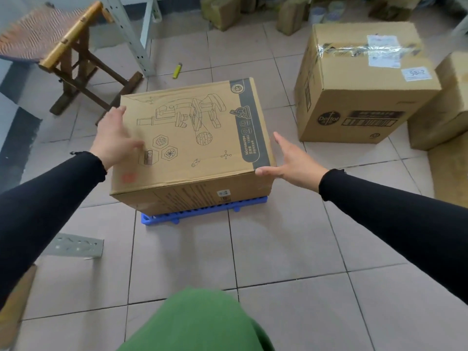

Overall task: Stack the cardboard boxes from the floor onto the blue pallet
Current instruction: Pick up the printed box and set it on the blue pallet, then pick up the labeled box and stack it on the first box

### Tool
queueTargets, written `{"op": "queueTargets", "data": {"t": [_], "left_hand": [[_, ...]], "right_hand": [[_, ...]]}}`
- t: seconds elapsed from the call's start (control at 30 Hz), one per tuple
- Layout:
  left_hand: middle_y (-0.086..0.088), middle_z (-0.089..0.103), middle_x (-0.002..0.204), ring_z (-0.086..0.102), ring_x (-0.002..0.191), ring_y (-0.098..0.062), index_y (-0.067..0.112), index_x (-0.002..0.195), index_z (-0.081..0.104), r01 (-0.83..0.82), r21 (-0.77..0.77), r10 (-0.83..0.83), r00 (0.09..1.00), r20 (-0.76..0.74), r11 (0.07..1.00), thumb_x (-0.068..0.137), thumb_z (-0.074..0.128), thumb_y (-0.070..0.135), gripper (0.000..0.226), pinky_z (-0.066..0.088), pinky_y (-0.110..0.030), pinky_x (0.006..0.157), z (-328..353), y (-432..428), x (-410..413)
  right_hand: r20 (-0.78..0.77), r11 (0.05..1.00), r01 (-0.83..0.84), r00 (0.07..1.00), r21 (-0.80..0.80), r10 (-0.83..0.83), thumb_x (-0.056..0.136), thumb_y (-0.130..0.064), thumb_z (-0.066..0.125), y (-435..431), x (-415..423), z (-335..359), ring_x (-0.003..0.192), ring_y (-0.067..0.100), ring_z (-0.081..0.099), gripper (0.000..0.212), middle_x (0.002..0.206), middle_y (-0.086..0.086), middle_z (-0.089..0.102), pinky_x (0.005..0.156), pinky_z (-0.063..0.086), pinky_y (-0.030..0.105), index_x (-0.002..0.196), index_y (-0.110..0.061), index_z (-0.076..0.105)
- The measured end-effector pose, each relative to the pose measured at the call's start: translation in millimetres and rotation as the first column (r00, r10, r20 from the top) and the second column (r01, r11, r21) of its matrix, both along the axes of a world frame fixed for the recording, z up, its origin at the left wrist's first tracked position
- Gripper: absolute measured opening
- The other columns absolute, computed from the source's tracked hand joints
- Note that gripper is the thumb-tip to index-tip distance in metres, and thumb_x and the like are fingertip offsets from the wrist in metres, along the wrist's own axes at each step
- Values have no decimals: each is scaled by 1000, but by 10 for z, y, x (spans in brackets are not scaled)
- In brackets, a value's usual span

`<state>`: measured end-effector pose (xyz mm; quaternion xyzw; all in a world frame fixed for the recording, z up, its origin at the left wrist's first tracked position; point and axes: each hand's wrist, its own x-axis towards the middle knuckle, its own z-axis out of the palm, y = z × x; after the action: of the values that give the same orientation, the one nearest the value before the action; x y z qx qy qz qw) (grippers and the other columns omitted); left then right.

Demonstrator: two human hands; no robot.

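A cardboard box printed with a microscope drawing (200, 148) rests on the blue pallet (202, 214), covering most of it; only the pallet's near edge shows. My left hand (114, 138) lies spread on the box's left top edge, fingers apart. At the box's near right corner, my right hand (291, 160) is spread too, its thumb touching the corner. Neither hand grips the box. A larger taped cardboard box (359, 84) stands on the floor to the right, with another cardboard box (443, 105) behind its right side.
A wooden stool with a woven seat (50, 39) stands at the back left beside a grey metal rack post (129, 34). A yellow lighter (177, 70) lies on the tiles. A grey metal bracket (76, 245) lies near left. More packages (222, 11) line the far wall.
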<state>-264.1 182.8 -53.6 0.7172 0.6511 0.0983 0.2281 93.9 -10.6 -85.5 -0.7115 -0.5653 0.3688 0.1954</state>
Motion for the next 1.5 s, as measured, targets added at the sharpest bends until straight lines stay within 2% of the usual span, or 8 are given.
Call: {"op": "queueTargets", "data": {"t": [0.1, 0.27, 0.47, 0.8, 0.97, 1.1, 1.27, 1.5], "left_hand": [[-10, 32, 166, 28, 152, -30, 14, 161, 31, 348, 99, -313, 912, -266, 932, 91, 74, 21, 83, 23, -46, 122, 266, -116, 715], [-5, 28, 169, 28, 154, -25, 17, 163, 28, 717, 105, -647, 674, -356, 689, 96, 67, 35, 80, 23, -40, 123, 572, -436, 2188], [-6, 37, 164, 36, 149, -26, 18, 163, 29, 867, 135, -804, 495, -328, 479, 97, 65, 37, 77, 34, -42, 118, 710, -1134, 3735], [-7, 39, 163, 39, 147, -26, 16, 161, 33, 939, 31, -927, 342, -154, 341, 96, 67, 36, 76, 33, -37, 117, 383, -2621, 5549], [-9, 41, 160, 40, 145, -27, 12, 161, 31, 923, -84, -927, 371, -55, 375, 98, 64, 39, 77, 34, -36, 115, -8, -3157, 6150], [-10, 36, 165, 39, 147, -28, 9, 164, 21, 851, -218, -865, 499, 56, 477, 97, 64, 46, 87, 36, -36, 113, -387, -3414, 6470], [14, 42, 143, 46, 141, -21, 10, 162, 22, 721, -384, -651, 690, 317, 577, 92, 70, 52, 95, 37, -26, 100, -713, -3590, 6676], [-1, 51, 149, 56, 130, -22, 25, 159, 16, 645, -562, -251, 742, 621, 517, 63, 94, 44, 125, 44, -42, 113, -1080, -3684, 6753]], "right_hand": [[285, 996, -40, 958, 73, 17, 84, -61, 69, -48, 408, 301, 153, 25, 27, 99, 167, 6, 31, 122, 26, 42, 161, -16, 25], [590, 998, -6, 807, 67, -35, 93, -47, 67, -357, 1265, 628, 150, 32, 27, 84, 164, 9, 33, 119, 31, 47, 160, -14, 28], [689, 986, 159, 711, 39, -142, 92, -47, 67, -1251, 2121, 789, 152, 32, 24, 87, 166, 9, 29, 120, 29, 47, 161, -14, 25], [626, 836, 549, 654, -6, -425, 84, -57, 72, -3302, 3555, 592, 151, 31, 26, 98, 165, 6, 32, 117, 30, 52, 160, -15, 26], [593, 725, 686, 608, -59, -528, 76, -61, 77, -4213, 4161, 320, 150, 32, 27, 110, 165, 6, 33, 116, 33, 54, 161, -18, 22], [556, 644, 750, 602, -149, -573, 57, -73, 83, -4761, 4582, 32, 150, 35, 27, 137, 165, 7, 31, 115, 34, 55, 162, -20, 13], [466, 545, 809, 579, -222, -669, 70, -45, 90, -5084, 4962, -415, 153, 40, 23, 143, 171, 15, 10, 120, 29, 54, 161, -15, -17], [380, 486, 858, 509, -163, -772, 65, -34, 95, -5059, 5058, -717, 129, 40, 51, 106, 148, 20, 46, 104, 46, 50, 145, -10, 30]]}}
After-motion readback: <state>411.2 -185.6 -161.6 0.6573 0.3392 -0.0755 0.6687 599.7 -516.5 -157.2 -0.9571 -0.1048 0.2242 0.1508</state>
